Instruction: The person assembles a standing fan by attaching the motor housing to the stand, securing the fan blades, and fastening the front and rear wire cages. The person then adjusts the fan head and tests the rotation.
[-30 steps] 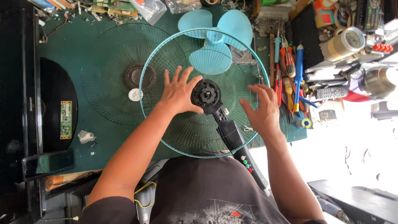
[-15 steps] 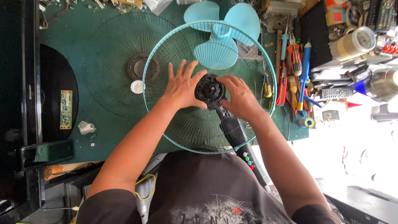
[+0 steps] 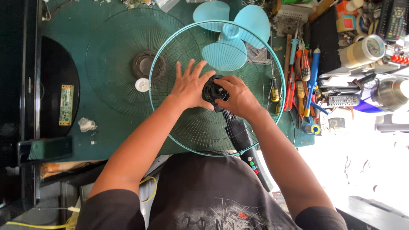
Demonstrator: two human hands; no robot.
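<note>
Right hand (image 3: 239,97) now closed on black hub (image 3: 214,90), left hand (image 3: 190,86) flat (fingers spread) on teal fan guard (image 3: 179,123)

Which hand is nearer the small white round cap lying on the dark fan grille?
Left. The left hand lies flat on the teal grille beside the black hub, just right of the white cap. The right hand sits beyond the hub, farther away.
</note>
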